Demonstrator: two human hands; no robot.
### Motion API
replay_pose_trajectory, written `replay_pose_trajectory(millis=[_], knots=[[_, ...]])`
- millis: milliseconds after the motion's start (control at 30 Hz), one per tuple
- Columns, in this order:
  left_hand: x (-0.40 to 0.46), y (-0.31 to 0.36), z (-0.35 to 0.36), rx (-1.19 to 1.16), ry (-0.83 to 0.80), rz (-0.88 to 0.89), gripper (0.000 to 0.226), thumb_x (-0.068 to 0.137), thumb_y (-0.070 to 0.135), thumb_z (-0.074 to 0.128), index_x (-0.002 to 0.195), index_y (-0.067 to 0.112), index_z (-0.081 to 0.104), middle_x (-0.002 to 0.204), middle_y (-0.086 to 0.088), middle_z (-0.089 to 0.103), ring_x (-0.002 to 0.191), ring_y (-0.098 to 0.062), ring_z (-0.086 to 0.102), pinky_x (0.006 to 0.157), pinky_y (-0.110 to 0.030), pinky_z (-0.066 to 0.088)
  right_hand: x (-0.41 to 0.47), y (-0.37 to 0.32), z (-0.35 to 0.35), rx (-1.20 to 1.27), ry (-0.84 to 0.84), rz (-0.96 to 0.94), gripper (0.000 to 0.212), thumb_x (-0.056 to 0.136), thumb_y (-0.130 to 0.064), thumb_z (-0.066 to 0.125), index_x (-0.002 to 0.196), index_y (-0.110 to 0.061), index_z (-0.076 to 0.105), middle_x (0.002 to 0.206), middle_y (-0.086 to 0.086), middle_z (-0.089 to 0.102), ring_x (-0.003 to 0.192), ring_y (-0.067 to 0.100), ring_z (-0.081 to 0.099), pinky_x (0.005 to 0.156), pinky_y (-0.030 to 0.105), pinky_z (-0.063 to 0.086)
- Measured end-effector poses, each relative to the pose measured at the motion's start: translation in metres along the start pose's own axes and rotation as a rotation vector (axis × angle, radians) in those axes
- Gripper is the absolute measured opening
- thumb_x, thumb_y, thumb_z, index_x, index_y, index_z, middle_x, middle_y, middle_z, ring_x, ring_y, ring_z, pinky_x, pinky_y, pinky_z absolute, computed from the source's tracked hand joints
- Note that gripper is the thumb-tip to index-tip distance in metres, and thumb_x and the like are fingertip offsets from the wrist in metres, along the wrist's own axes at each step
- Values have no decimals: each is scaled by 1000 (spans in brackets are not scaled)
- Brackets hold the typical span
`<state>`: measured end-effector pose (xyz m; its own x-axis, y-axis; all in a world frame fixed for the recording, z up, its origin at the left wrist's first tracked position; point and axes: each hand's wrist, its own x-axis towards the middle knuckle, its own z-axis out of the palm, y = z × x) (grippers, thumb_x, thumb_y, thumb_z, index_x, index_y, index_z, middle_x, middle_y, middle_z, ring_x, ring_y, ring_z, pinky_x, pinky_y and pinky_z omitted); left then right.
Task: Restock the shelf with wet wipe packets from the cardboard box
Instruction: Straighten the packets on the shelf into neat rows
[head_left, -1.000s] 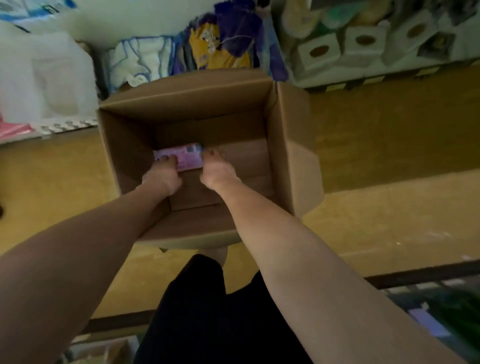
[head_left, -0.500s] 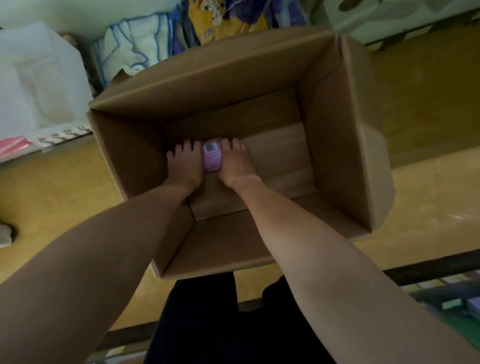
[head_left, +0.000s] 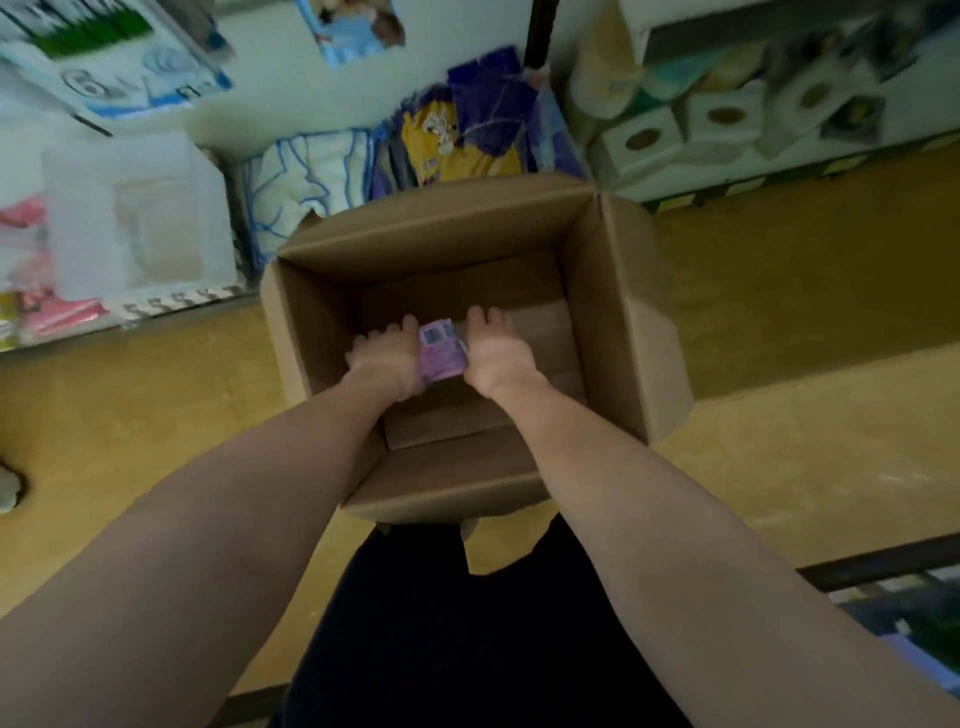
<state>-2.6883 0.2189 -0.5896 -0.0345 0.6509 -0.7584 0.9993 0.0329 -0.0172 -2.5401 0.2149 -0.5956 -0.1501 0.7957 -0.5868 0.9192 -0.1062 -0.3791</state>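
1. Open cardboard box (head_left: 613, 312) on the yellowish floor (head_left: 156, 415), flaps spread outward, brown bottom visible inside.
2. One purple wet wipe packet (head_left: 441, 351) down inside the box, near its bottom, barcode label facing up at the far end.
3. Left hand (head_left: 387, 358) pressed against the packet's left side, fingers curled over toward the far edge; grip apparently grasping the packet.
4. Right hand (head_left: 496, 351) against the packet's right side, palm turned inward, fingers reaching forward along it; grip likewise on the packet, squeezing it between both hands.
5. Both bare forearms reaching down from the near edge of the view into the box.
6. Dark clothing (head_left: 467, 623) of the person below the box's near flap.
7. Behind the box, low shelf (head_left: 779, 192) against the wall carrying white tissue boxes (head_left: 641, 140) with oval openings, blurred.
8. Purple and yellow packages (head_left: 467, 135) just past the box's far flap, with a white and blue bundle (head_left: 306, 182) to their left.
9. Translucent white container (head_left: 140, 218) farther left, pink packets (head_left: 57, 312) beside it.
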Motion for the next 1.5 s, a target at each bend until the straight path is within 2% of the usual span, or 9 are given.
replay_pose_trajectory(millis=[167,300,467,600,667,900,1133,1433,1500], knots=[[-54,25,-50,23,99,148,101,62,34,86,142,15,27,132,-12,50,119,-34,49,99,-48,43,-49,-5,-65,-84,80,-39,75,77,-23,78,141,-13,39,135,13,46,126,31,43,102,43,45],[-86,56,-88,36,174,200,109,62,29,87,147,15,20,136,-14,49,123,-35,47,102,-49,40,-78,5,-125,-114,168,-14,60,84,-13,68,138,-12,40,134,14,46,128,33,41,103,43,43],[-110,107,-138,92,266,249,74,74,30,80,135,15,41,135,-14,49,125,-35,45,103,-49,39,-105,34,-191,-133,289,66,76,85,-7,69,150,-13,30,147,14,40,138,31,35,110,42,39],[-127,155,-167,74,304,307,41,84,4,59,120,19,46,125,-12,53,115,-35,49,94,-46,42,-126,67,-232,-100,349,49,60,84,-8,67,138,-13,41,136,13,45,130,32,39,104,43,42],[-137,181,-180,75,301,339,33,86,7,52,115,22,45,118,-12,57,106,-33,53,86,-43,45,-138,89,-250,-109,388,26,55,85,-9,66,135,-13,44,133,13,47,127,32,41,102,43,42],[-174,303,-216,90,367,366,26,86,15,55,111,20,48,108,-7,59,96,-28,59,71,-38,48,-175,185,-334,-93,457,52,54,86,-12,68,134,-15,46,134,11,47,128,29,41,105,44,45],[-200,417,-264,51,453,416,25,83,16,57,106,18,48,104,-5,59,91,-26,58,78,-42,52,-202,273,-420,-83,522,0,47,87,-16,67,129,-13,47,127,10,49,121,29,44,98,45,48],[-222,495,-333,47,538,489,28,86,16,57,108,23,43,91,1,50,82,-24,53,59,-33,39,-219,335,-515,-94,618,21,47,87,-13,66,130,-13,48,130,11,49,123,28,43,100,44,47],[-219,507,-347,38,555,512,27,85,14,58,106,23,43,93,0,52,84,-24,53,60,-33,39,-219,343,-531,-78,648,33,48,87,-13,66,131,-13,47,130,10,48,124,28,42,99,42,46]])
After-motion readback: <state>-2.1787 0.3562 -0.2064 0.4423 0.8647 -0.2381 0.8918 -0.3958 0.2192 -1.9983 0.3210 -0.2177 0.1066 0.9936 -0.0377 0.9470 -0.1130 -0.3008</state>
